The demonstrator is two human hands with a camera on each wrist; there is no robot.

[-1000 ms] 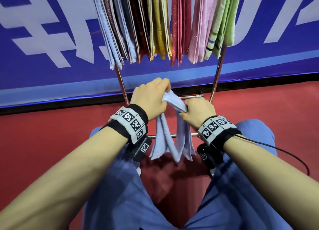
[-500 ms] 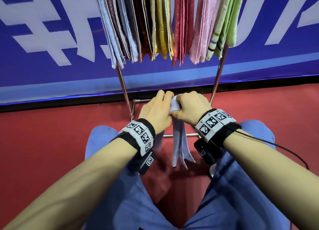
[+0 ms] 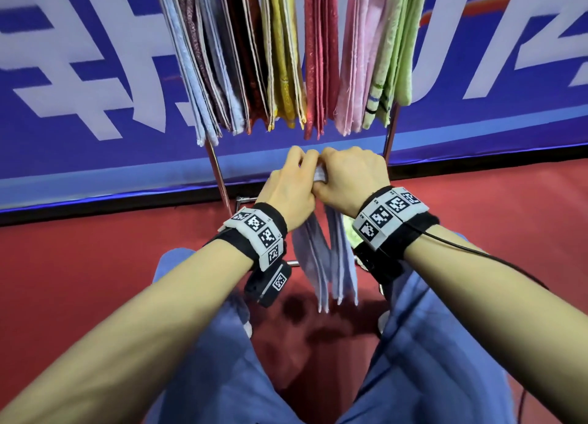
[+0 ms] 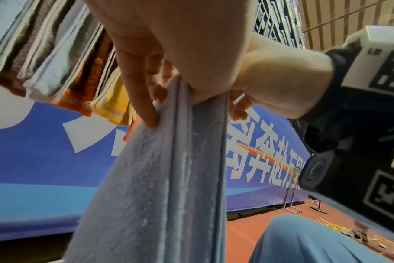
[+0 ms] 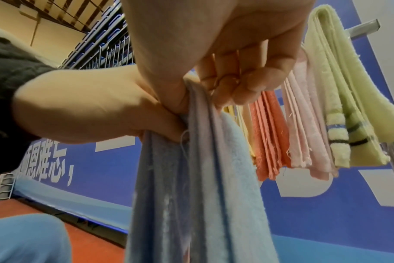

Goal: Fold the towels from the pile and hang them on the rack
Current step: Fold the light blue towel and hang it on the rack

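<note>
A folded light blue towel (image 3: 331, 264) hangs straight down from both hands, just below the row of hung towels (image 3: 286, 57) on the metal rack (image 3: 219, 175). My left hand (image 3: 294, 185) pinches its top fold from the left and my right hand (image 3: 346, 178) grips the same fold from the right, knuckles nearly touching. The left wrist view shows the towel (image 4: 160, 178) in several layers under the left fingers (image 4: 144, 106). In the right wrist view, curled right fingers (image 5: 238, 85) clamp the towel (image 5: 198, 178) beside the pink and green towels (image 5: 326, 124).
The rack's upper bar is packed with folded towels from blue at left to green at right. A lower rack bar (image 3: 245, 198) runs behind the hands. A blue banner wall (image 3: 95, 105) stands behind. Red floor (image 3: 79, 280) lies below, my blue-trousered legs (image 3: 206, 376) near the rack's foot.
Both hands have come together and risen toward the hung towels. The blue towel, loosely bunched a second ago, now hangs as a narrow folded strip.
</note>
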